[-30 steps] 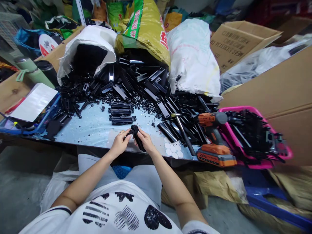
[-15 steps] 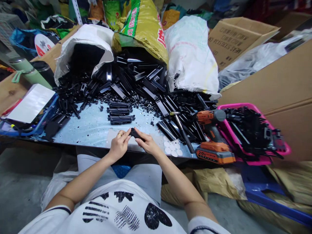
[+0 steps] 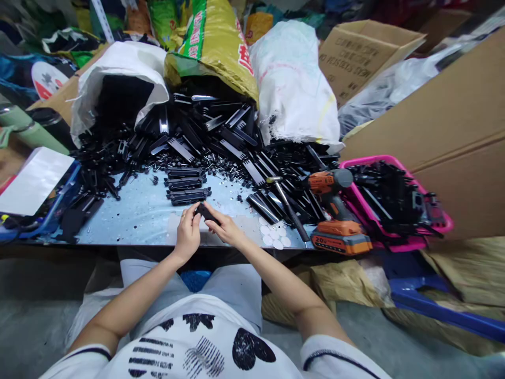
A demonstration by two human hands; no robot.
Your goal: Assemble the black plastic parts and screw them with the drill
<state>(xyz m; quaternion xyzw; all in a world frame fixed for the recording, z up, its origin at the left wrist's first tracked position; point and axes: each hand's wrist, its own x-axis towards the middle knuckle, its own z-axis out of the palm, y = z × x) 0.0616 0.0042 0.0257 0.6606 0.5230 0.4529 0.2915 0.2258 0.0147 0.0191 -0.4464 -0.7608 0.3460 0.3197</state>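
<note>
Between my hands is a small black plastic part (image 3: 207, 212), held just above the front edge of the table. My left hand (image 3: 188, 231) pinches its left end with thumb and fingers. On its other end my right hand (image 3: 224, 227) is closed, fingertips over part of it. Just beyond my hands, several long black assembled pieces (image 3: 185, 185) lie stacked in a column. Small screws and black bits (image 3: 221, 167) are scattered behind them. To the right of my right hand lie white round discs (image 3: 275, 235).
A hammer (image 3: 290, 208) and an orange cordless drill (image 3: 335, 210) rest at the right, beside a pink basket (image 3: 394, 158) of black parts. Heaped black parts spill from a white sack (image 3: 118, 58) and a yellow sack (image 3: 221, 47). A blue tray (image 3: 59, 202) stands at the left.
The view has shifted slightly, so the table sits further left. Both hands still grip the black part, which now shows more of its length, slanting down to the right.
</note>
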